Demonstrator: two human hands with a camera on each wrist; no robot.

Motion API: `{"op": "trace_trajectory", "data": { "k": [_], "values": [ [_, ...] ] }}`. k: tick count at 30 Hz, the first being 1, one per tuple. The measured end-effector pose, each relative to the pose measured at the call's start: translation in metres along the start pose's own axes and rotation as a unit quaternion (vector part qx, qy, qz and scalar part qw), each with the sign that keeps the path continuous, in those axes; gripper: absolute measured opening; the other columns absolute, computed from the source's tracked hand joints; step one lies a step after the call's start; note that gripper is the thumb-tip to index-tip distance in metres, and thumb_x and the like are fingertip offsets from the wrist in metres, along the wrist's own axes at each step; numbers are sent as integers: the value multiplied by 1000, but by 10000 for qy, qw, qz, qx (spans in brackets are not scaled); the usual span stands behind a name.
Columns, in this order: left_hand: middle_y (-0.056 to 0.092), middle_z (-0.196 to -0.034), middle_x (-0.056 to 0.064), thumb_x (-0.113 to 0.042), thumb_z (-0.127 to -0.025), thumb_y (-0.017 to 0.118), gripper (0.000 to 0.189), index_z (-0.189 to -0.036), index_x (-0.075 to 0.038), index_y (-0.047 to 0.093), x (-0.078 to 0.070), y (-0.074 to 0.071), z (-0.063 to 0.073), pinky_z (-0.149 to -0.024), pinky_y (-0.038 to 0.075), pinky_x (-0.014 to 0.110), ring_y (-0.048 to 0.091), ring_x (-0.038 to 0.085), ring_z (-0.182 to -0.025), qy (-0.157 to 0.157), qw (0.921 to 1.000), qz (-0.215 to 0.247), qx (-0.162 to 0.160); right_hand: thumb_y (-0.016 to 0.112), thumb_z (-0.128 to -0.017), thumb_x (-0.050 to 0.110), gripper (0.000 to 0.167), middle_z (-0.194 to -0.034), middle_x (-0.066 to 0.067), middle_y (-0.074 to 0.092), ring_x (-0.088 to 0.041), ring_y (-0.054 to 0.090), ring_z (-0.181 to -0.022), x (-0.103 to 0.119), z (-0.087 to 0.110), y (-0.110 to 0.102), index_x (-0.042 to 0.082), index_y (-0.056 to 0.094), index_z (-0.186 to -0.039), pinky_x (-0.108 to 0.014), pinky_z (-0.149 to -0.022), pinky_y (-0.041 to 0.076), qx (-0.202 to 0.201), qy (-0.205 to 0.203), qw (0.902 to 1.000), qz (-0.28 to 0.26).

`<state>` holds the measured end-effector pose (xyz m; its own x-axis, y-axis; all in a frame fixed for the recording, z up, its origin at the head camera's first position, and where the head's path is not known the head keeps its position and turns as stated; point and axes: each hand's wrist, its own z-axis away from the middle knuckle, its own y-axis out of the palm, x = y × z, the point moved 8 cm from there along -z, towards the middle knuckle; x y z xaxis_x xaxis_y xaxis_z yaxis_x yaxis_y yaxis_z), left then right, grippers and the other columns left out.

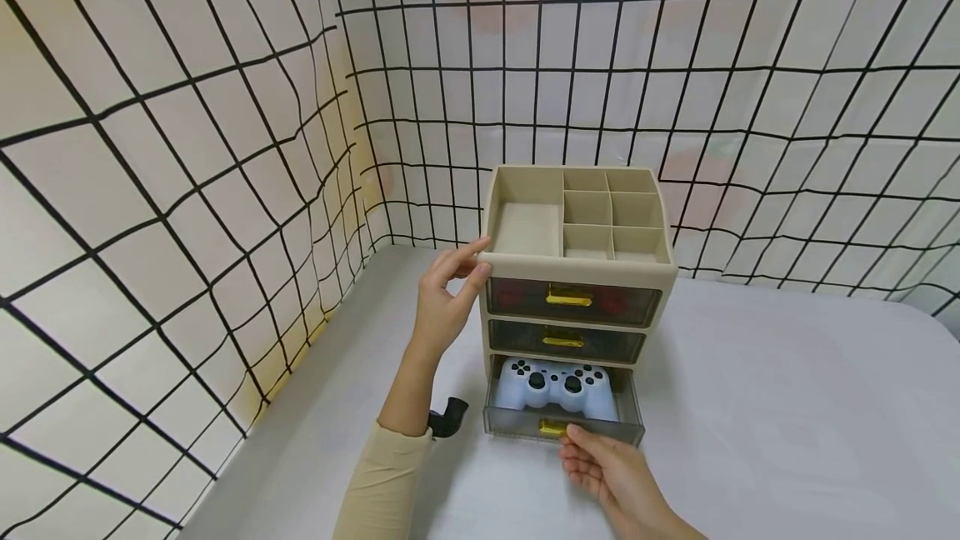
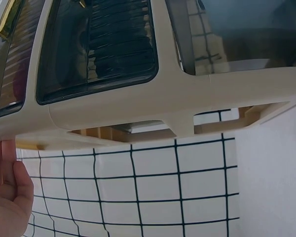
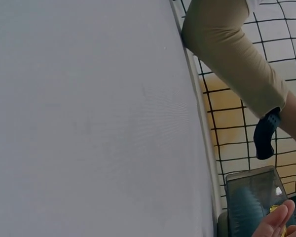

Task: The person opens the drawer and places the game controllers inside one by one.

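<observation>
A beige desktop organizer (image 1: 577,269) with smoky see-through drawers stands upright on the table. Its bottom drawer (image 1: 600,428) is pulled out and holds a light-blue game controller (image 1: 555,390) with black thumbsticks. My right hand (image 1: 618,477) pinches the drawer's gold handle (image 1: 552,427) between thumb and curled fingers; the right wrist view catches those fingertips at the handle. Up at the organizer's front left corner, my left hand (image 1: 446,298) rests its fairly straight fingers and thumb against the side and edge. The left wrist view shows these fingers (image 2: 9,163) touching the beige side wall.
Two upper drawers with gold handles, the top one (image 1: 573,302) and the middle one (image 1: 567,342), are closed. A divided tray (image 1: 525,227) forms the organizer's top. Black-lined grid cloth (image 1: 570,65) rises behind and left of the white table (image 1: 787,407). A dark strap (image 1: 448,417) hangs by my left wrist.
</observation>
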<state>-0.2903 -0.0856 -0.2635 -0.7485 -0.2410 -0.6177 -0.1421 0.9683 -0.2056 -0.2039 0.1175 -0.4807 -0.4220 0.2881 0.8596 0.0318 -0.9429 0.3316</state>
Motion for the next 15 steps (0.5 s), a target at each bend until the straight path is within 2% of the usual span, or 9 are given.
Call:
{"op": "trace_trajectory", "data": {
  "k": [6,15],
  "values": [
    [62,-91,22,7,-90,63,30,-119,10,63,-1,0,0,-84,49,35,58,34,-87,19,10000,9,-28,60,-98,18,17,-88,-3,70,-10,63,-76,1,-7,0,4,69,-99,-22,-70,53,-33,-62,9999,-98],
    [62,-91,23,7,-89,63,30,-119,10,63,1,0,0,-84,49,37,57,36,-88,-8,10000,51,-27,60,-98,16,18,-88,-5,69,-11,64,-76,8,-14,1,0,68,-100,-23,-72,54,-105,-119,9997,-196]
  ]
}}
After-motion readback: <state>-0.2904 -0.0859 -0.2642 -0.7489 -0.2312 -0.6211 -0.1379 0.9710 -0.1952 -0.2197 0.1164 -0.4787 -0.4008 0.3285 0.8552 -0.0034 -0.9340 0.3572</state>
